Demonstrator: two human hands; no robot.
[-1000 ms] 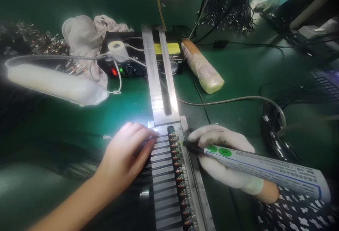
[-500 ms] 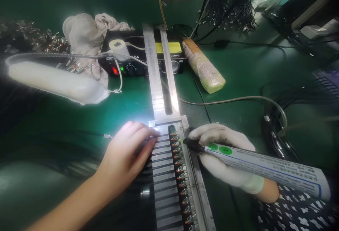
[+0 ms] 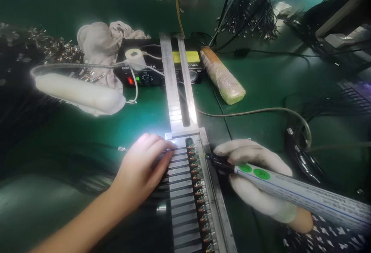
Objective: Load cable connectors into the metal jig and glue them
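Observation:
A long metal fixture (image 3: 214, 202) runs down the middle of the green bench, with a row of small connectors (image 3: 199, 191) along its right side and dark cables clamped across it. My left hand (image 3: 142, 172) is bare and lies flat over the cables at the fixture's top left, fingers stretched out. My right hand (image 3: 255, 183), in a white glove, grips a long syringe-like dispenser (image 3: 295, 193) with green dots. Its dark tip sits at the fixture's right edge, close to the uppermost connectors.
A black controller box (image 3: 156, 71) with red and green lights stands behind, a metal rail (image 3: 178, 87) crossing it. A lit gooseneck lamp (image 3: 81, 94) is at left, rags (image 3: 101, 40) behind it, a wrapped roll (image 3: 223, 77) to the right. Cable bundles (image 3: 249, 13) lie at back and right.
The dispenser and my right hand have slid a little down and to the right along the fixture's edge. My left hand stays on the cables. The view has shifted slightly.

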